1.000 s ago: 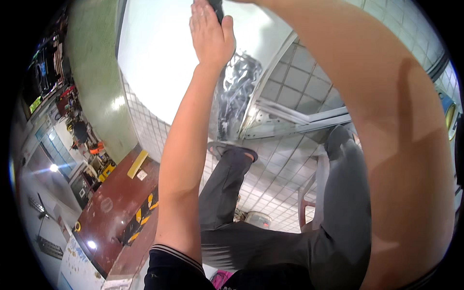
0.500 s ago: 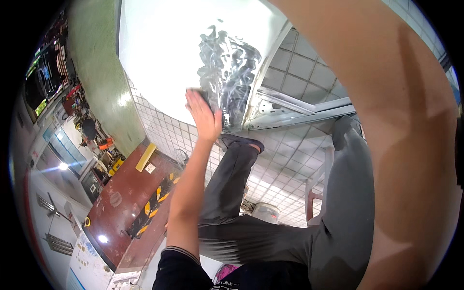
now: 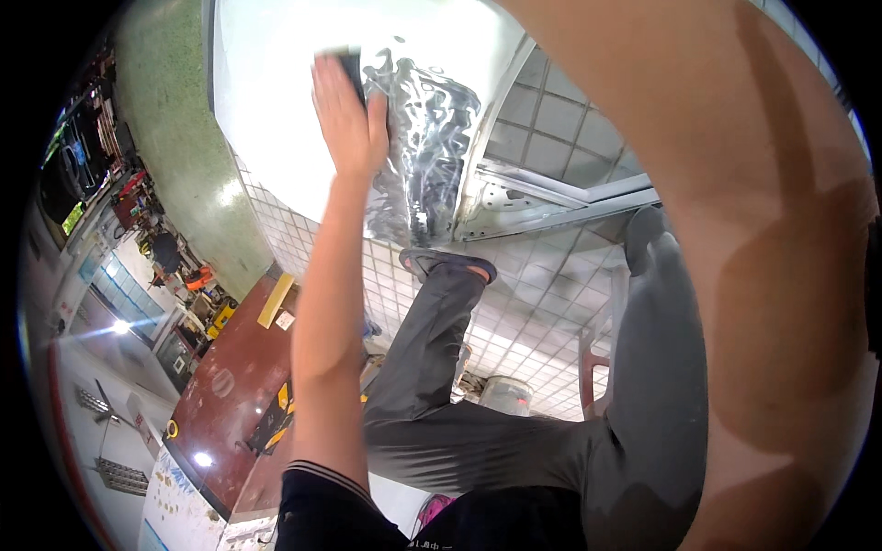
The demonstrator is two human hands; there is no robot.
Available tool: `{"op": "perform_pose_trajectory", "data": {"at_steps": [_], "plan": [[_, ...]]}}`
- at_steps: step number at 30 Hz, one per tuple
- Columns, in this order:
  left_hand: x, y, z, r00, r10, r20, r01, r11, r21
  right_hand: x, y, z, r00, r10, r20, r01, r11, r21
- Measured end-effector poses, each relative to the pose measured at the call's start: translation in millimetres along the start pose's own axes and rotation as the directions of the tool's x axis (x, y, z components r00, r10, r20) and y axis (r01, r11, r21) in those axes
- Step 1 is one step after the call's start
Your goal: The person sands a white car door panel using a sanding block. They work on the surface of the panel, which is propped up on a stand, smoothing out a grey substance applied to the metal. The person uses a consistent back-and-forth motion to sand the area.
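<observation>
While a bare right arm (image 3: 781, 230) looms large along the right of the frame, its right hand is out of sight, so its grip cannot be told. Grey trousers (image 3: 418, 354) cross the lower middle. Farther off, at upper centre, the left hand (image 3: 349, 129) lies over a dark pad (image 3: 350, 66), fingers nearly straight on one side and thumb on the other. The pad is probably light, best held by its sides beneath a flat palm; its softness is hard to judge. Under it, a large white panel (image 3: 262, 87) looks stiff, smooth and likely slippery, easier to grasp at its edge than its face. Its rippled, shiny patch (image 3: 430, 119) may be wet or film; I cannot tell. Beyond lies a tiled floor (image 3: 560, 262).
</observation>
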State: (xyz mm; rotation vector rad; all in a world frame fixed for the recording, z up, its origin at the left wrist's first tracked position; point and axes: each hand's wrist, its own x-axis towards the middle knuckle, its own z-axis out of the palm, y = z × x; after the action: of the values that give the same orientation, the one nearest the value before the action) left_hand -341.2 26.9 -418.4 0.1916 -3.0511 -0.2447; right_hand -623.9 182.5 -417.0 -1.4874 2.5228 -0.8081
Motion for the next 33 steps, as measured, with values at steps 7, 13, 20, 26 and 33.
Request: {"op": "perform_pose_trajectory", "data": {"at_steps": [7, 13, 20, 26, 33], "plan": [[-254, 23, -15, 0.923, -0.271, 0.274, 0.263, 0.963, 0.066, 1, 6, 2, 0.997, -0.066, -0.046, 0.064, 0.997, -0.038], [-192, 13, -6, 0.976, -0.191, 0.109, 0.186, 0.981, 0.050, -3, 4, -1, 0.997, -0.063, -0.052, 0.059, 0.996, -0.070], [10, -16, 1, 0.999, 0.019, -0.030, -0.019, 1.000, 0.016, 1, 4, 4, 0.999, -0.042, -0.031, 0.040, 0.996, -0.074], [109, -1, 23, 0.996, -0.082, -0.034, 0.081, 0.997, -0.005, 9, 0, 9, 0.993, -0.088, -0.073, 0.085, 0.995, -0.052], [3, 10, 4, 0.998, 0.057, 0.038, -0.056, 0.998, -0.016, 0, 11, 19, 0.985, -0.091, -0.147, 0.094, 0.995, 0.014]]}}
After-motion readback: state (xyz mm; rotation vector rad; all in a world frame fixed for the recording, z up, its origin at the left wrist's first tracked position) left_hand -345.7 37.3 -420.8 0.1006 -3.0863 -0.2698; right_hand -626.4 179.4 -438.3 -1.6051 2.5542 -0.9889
